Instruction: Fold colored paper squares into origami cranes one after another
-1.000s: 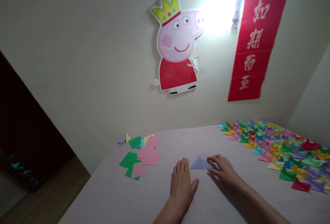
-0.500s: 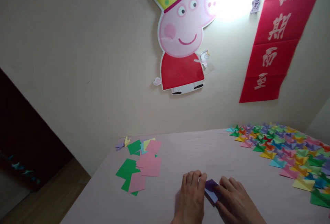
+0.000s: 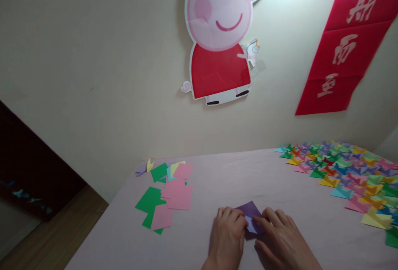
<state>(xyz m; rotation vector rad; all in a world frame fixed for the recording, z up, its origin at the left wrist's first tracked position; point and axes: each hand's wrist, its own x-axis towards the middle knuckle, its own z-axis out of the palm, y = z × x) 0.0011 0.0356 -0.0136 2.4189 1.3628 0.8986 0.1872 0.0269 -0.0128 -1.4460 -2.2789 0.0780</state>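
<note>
A small purple origami paper (image 3: 249, 214) stands partly opened between my hands on the pink table (image 3: 236, 179). My left hand (image 3: 228, 237) has its fingers curled, pinching the paper's left side. On the paper's right side, the fingertips of my right hand (image 3: 281, 239) pinch near a pale fold in its middle. Both hands rest low at the table's near edge.
Loose pink, green and yellow paper squares (image 3: 166, 197) lie to the left. Several folded coloured paper pieces (image 3: 348, 174) cover the table's right side. A cartoon pig cutout (image 3: 219, 42) and a red banner (image 3: 348, 50) hang on the wall. The table's left edge drops to a wooden floor (image 3: 62, 237).
The purple paper lay flat as a triangle with my hands beside it; now both hands have closed on it and lifted it open. The view has tilted downward.
</note>
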